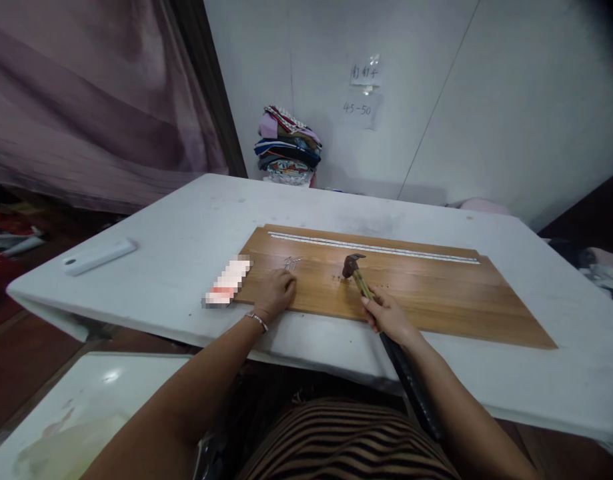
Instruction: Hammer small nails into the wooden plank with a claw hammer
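Two hands at a wooden board on a white table, one holding a hammer.

Nearest: striped cloth (346, 440) at the bottom edge, between the two forearms. Right hand (389, 317), fingers curled tight round the shaft of a hammer (359, 273); dark grip end runs back under the wrist; hammer head rests on the wooden board (436, 300) beside a row of small nails (369, 287). Left hand (275, 292), bracelet at the wrist, lies palm down on the board's near left end, fingers together and slightly bent, holding nothing. Just ahead of it, a loose cluster of nails (292, 262). A pale strip (376, 248) lines the board's far edge. Left of the board on the table (186, 220): a white oblong device (100, 256). Farthest: folded fabrics (287, 150) stacked by the wall, paper notes (365, 90) above.
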`<state>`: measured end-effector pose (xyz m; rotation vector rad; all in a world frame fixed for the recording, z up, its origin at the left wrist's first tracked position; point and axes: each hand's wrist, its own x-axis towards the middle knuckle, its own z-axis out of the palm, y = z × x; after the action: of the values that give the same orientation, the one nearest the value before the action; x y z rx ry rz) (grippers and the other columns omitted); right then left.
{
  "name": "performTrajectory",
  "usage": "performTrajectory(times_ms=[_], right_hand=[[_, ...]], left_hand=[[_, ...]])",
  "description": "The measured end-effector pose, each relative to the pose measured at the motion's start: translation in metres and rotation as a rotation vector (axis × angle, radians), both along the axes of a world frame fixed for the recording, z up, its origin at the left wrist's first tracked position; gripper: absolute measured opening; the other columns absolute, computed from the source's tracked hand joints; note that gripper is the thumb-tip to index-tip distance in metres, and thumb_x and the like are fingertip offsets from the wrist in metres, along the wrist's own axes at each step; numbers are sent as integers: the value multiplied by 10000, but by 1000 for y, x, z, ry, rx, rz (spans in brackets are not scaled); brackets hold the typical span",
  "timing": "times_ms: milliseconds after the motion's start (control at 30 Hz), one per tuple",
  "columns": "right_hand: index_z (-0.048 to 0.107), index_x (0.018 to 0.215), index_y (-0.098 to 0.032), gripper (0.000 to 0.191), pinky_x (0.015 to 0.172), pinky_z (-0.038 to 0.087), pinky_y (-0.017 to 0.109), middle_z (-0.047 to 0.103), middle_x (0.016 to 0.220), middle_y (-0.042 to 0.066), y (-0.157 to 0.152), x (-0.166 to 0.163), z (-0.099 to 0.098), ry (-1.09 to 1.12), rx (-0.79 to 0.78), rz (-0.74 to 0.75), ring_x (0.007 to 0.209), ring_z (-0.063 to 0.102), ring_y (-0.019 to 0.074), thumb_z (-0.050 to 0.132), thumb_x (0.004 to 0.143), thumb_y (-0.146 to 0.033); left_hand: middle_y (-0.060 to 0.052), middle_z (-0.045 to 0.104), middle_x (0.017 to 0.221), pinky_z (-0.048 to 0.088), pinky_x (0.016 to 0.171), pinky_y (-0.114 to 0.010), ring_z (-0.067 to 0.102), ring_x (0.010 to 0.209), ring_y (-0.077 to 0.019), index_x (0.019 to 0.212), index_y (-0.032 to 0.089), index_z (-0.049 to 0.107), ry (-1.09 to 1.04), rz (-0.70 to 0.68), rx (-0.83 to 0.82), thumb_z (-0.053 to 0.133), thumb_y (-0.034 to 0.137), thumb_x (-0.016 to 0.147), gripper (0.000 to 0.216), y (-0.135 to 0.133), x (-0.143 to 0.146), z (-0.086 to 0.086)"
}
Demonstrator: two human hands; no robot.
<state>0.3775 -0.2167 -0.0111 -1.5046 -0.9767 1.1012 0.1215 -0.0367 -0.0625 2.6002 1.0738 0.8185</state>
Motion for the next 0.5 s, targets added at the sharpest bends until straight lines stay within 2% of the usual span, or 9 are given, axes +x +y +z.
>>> performTrajectory(times_ms=[300, 500], right_hand=[[583, 1309, -155, 570, 342, 347, 231, 481, 526, -88, -1, 2, -6, -6, -16, 19, 361, 385, 101, 636, 809, -424], [560, 1341, -143, 598, 349, 352, 228, 479, 542, -90, -1, 2, -3, -14, -21, -14, 373, 394, 99, 629, 811, -411]], left_hand=[[-73, 689, 939, 491, 842, -361, 611, 895, -216, 843, 198, 686, 17, 7, 4, 511, 197, 931, 196, 0, 0, 1], [-71, 691, 939, 490, 848, -363, 609, 891, -214, 862, 191, 690, 20, 3, 8, 505, 199, 934, 199, -1, 0, 2]])
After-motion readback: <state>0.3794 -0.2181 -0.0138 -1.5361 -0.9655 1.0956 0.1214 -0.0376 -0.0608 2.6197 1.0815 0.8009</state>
